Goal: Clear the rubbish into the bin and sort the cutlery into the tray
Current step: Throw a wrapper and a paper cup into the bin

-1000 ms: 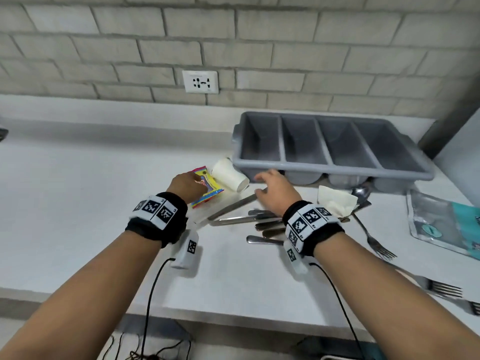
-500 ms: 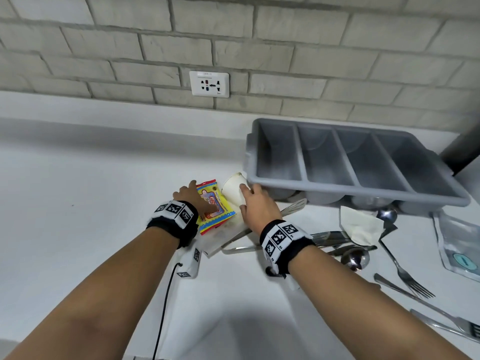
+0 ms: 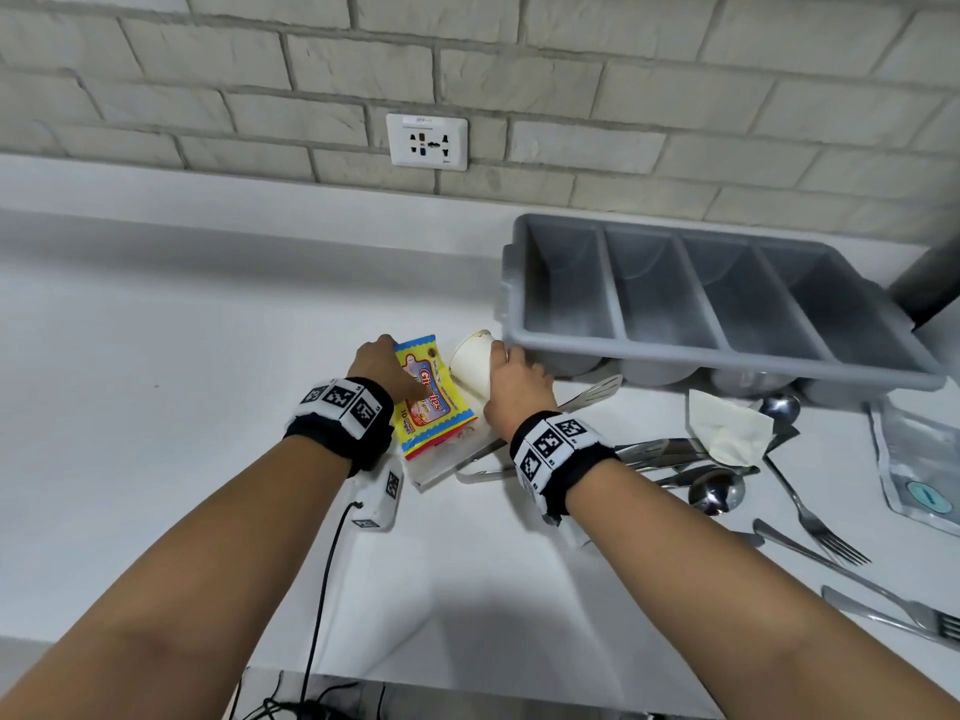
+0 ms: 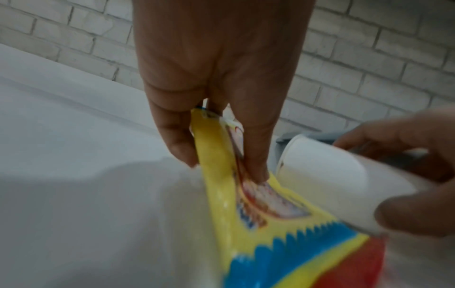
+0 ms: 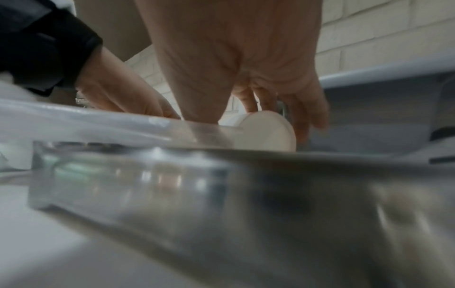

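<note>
Both hands grip rubbish: left hand [image 3: 375, 362] wrapper [image 3: 428, 394], right hand [image 3: 517, 383] cup [image 3: 471, 362].

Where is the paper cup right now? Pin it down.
In the head view the paper cup lies on its side at centre, gripped by the right hand, between the yellow wipes packet and the grey cutlery tray.

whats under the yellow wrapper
A flat white packet sticks out below the yellow wrapper, on the counter. How far it runs underneath is hidden by the wrapper and the left hand.
</note>
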